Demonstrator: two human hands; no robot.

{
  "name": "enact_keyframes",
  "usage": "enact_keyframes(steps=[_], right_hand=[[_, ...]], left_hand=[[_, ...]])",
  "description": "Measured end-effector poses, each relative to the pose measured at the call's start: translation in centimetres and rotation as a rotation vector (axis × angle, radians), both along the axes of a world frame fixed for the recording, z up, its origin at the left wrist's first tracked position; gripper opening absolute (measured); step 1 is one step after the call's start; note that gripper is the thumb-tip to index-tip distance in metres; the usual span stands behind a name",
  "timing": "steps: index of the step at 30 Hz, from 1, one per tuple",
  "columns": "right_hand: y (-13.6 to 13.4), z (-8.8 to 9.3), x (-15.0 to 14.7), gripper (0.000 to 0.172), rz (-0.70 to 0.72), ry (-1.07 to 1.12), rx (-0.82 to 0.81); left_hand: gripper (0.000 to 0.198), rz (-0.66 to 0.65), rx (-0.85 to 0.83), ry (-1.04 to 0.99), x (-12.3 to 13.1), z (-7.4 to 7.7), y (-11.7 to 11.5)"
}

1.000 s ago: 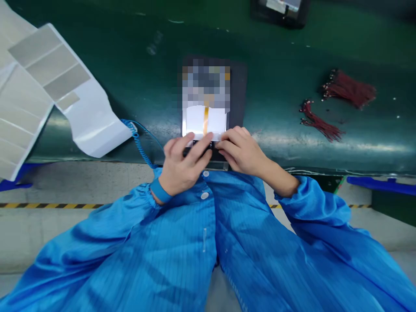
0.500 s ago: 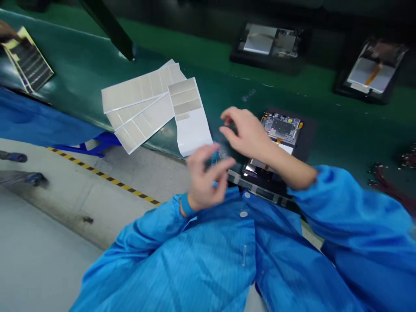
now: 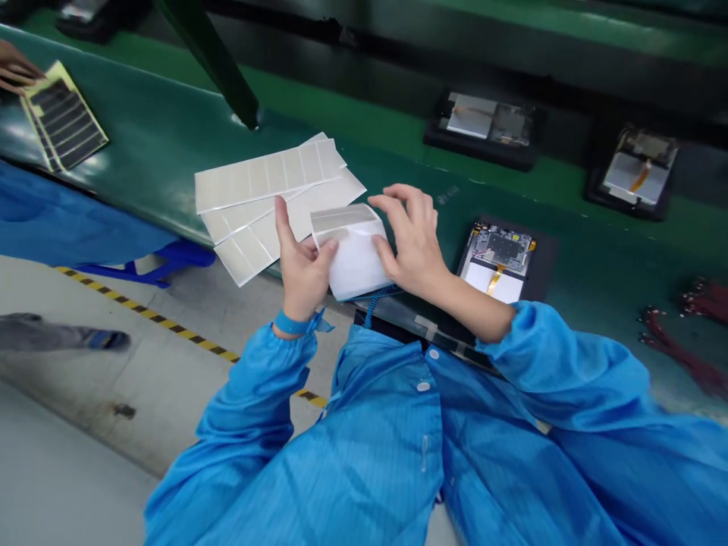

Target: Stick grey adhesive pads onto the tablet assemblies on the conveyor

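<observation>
- My left grip [image 3: 301, 262] is narrow and holds the lower left edge of a white paper label strip with a grey foil label at its top [image 3: 356, 258], its thumb pressed on the white face. One finger stands up beside the strip, and a blue wrist strap [image 3: 291, 324] circles my wrist.
- My right grip [image 3: 412, 235] is wide, with its thumb on the strip's right edge and its fingers arched near the top right corner.
- I hold the strip in front of my chest, between my two grips and just above a blue coiled cord [image 3: 372, 303]. Its long axis runs nearly straight away from me, tilted slightly; the grey end points away and the bare white end points toward my body.
- A fan of white-backed grey label sheets [image 3: 267, 205] lies on the dark green worktop [image 3: 142, 129], just left of the strip.
- To the right, a black tray [image 3: 543, 262] holds an opened device with a bare circuit board [image 3: 500, 249].
- Two similar black trays [image 3: 483, 129] sit farther off, and dark red wire bundles [image 3: 665, 337] lie at the right.
- At the far left, a co-worker's hand [image 3: 14, 76] touches a dark striped label sheet [image 3: 62, 114].
</observation>
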State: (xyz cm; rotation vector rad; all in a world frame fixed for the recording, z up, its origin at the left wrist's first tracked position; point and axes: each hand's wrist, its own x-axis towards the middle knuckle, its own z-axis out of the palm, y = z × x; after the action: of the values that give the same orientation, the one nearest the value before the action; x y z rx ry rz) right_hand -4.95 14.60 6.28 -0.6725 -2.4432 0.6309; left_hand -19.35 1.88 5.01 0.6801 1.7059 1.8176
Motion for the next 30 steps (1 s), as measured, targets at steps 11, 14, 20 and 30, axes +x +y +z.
enact_keyframes(steps=[11,14,20,30], right_hand=[[-1.6,2.8,3.6,0.022,0.064,0.119,-0.183],[-1.9,3.3,4.2,0.018,0.041,0.122,-0.176],[-2.1,2.4,4.1,0.026,-0.053,0.074,0.112],[-2.5,6.0,12.8,0.015,-0.244,0.309,0.121]], left_hand=[[0.035,-0.04,-0.038,0.317,3.9,3.3,-0.7],[0.034,0.018,-0.049,0.369,4.4,3.5,-0.5],[0.035,0.048,-0.047,0.428,6.3,3.5,-0.2],[0.02,0.003,-0.056,0.319,-4.4,1.4,5.9]])
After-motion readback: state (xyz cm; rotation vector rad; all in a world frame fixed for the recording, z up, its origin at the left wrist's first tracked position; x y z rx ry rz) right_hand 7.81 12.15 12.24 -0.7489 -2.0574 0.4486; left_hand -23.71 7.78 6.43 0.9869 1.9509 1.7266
